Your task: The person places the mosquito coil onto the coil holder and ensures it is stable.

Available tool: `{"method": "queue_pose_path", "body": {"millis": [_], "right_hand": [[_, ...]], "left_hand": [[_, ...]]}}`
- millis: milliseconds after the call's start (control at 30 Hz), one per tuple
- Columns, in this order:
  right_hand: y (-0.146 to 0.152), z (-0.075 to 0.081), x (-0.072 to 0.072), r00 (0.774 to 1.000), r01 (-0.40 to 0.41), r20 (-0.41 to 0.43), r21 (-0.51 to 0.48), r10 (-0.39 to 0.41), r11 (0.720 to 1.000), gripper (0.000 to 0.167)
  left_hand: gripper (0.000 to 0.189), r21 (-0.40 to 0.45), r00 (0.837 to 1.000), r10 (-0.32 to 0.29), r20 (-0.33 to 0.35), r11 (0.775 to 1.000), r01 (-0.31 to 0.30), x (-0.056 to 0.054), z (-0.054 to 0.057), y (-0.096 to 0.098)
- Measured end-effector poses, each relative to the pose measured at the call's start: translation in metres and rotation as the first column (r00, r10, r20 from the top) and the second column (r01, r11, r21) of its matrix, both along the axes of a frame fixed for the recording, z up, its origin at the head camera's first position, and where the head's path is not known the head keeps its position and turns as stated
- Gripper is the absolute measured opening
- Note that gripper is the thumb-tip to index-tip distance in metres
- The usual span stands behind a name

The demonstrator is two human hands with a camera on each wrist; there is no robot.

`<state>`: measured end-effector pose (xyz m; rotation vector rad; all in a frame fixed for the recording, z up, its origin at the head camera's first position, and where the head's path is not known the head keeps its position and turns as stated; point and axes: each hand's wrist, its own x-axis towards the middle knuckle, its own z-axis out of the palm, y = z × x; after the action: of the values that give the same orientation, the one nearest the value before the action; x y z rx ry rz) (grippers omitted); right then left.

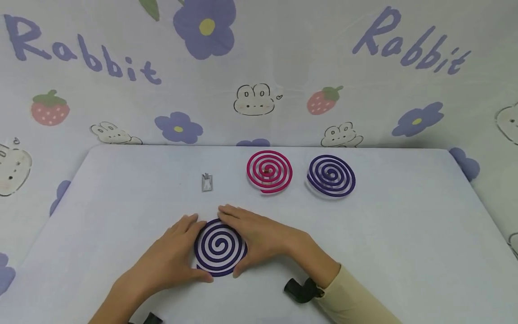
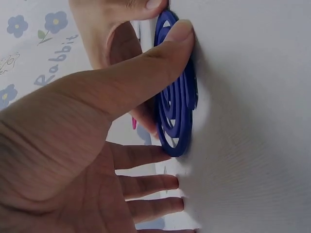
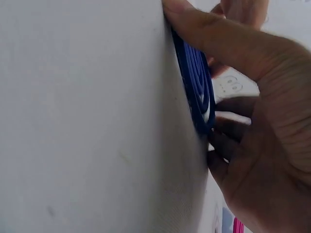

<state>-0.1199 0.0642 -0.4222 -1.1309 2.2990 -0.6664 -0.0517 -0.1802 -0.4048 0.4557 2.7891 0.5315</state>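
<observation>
A dark blue mosquito coil (image 1: 219, 274) lies flat on the white table, its spiral facing up. My left hand (image 1: 171, 256) holds its left side, thumb at the near edge and index finger at the far edge. From the right, my right hand (image 1: 263, 236) grips the same coil, with its thumb low on the near right edge and its fingers round the far edge. In the left wrist view the thumb overlaps the blue coil (image 2: 183, 104), and the fingertips reach down to the table. The right wrist view shows the coil's edge (image 3: 187, 80) beneath the thumb.
Beyond the hands lies a small metal coil stand (image 1: 207, 182). To its right, a red mosquito coil (image 1: 289, 172) sits over a small metal piece, and another dark blue coil (image 1: 353, 177) stands tilted. A printed cloth (image 1: 283, 67) hangs behind the table (image 1: 404, 225).
</observation>
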Motion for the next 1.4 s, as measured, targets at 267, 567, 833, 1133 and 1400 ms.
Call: {"method": "queue_pose_path", "body": {"millis": [267,567,833,1133,1400], "right_hand": [[0.004,-0.002,-0.007,0.999,-0.012,0.041,-0.020,0.013,1.000,0.120],[0.002,-0.003,-0.008,0.998,-0.009,-0.067,-0.023,0.007,1.000,0.120],[0.005,-0.004,-0.007,0.997,0.052,-0.057,-0.040,-0.054,0.998,0.118],[0.001,-0.004,-0.006,0.996,0.082,-0.027,-0.080,-0.085,0.993,0.117],[-0.001,-0.004,-0.008,0.993,0.115,0.002,-0.122,-0.115,0.986,0.117]], "left_hand": [[0.114,-0.028,0.999,-0.037,-0.001,0.999,0.037,-0.005,0.004,-0.004],[0.117,-0.055,0.997,-0.047,-0.065,0.998,0.044,-0.002,0.001,0.002],[0.118,-0.035,0.995,-0.069,-0.068,0.997,0.067,-0.006,-0.002,0.007],[0.110,0.040,0.995,-0.028,-0.094,0.999,0.032,-0.001,0.002,0.004],[0.114,0.049,0.996,0.007,-0.084,0.999,-0.003,-0.006,0.005,-0.001]]}}
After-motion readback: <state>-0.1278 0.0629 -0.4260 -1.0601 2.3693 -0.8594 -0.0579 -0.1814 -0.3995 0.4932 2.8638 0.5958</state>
